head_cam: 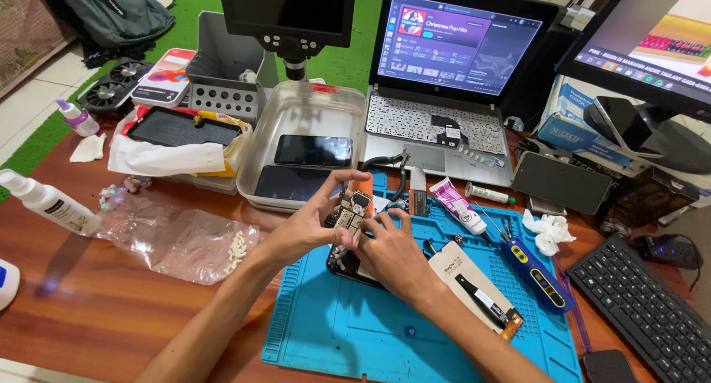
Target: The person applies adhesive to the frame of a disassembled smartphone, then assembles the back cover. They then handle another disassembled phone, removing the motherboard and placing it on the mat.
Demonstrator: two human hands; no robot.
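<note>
- Looking down from the head camera: the left hand (307, 227) pinches a small circuit board (350, 209), tilted upright, its long axis running away from the person.
- The right hand (392, 253) pinches its lower edge, over the opened phone (342, 264) on the blue mat (333, 324).

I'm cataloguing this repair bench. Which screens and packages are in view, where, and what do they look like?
Open black laptop screen: back centre, dark with coloured tiles.
Black microscope monitor: back, left of laptop, blank.
Tilted desktop monitor: far right, lit.
Blue-white cardboard box: under that monitor.
White-pink tube: on blue mat.
</note>
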